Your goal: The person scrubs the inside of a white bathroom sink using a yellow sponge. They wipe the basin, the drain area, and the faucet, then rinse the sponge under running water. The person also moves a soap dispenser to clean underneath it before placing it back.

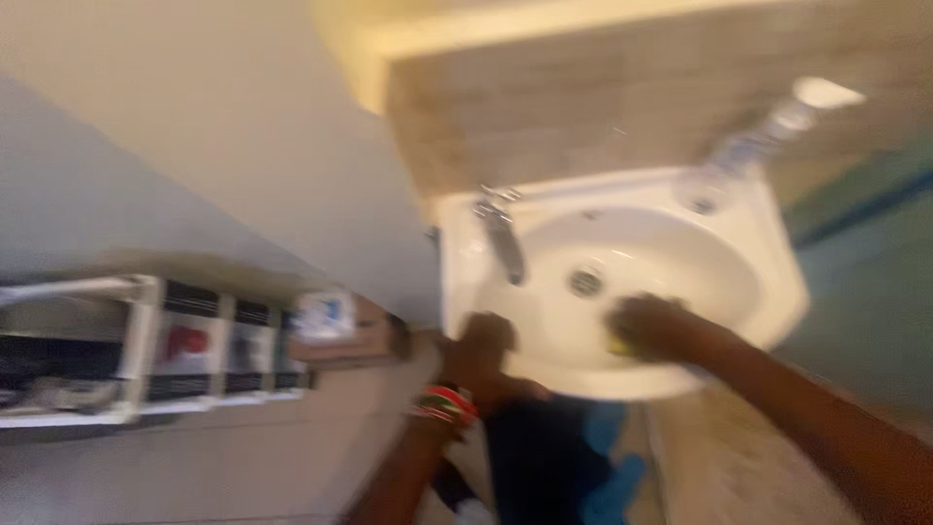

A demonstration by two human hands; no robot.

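Note:
The picture is blurred by motion. A white wash basin hangs on a tiled wall, with a chrome tap at its left and a drain in the bowl. My right hand presses a small yellow sponge against the inside of the bowl, near the front rim. My left hand rests on the basin's front left rim, fingers curled over it. A red and green beaded bracelet circles my left wrist.
A clear plastic bottle with a white cap lies at the basin's back right corner. A white rack with dark items stands at the left, a small box beside it. Blue cloth shows below the basin.

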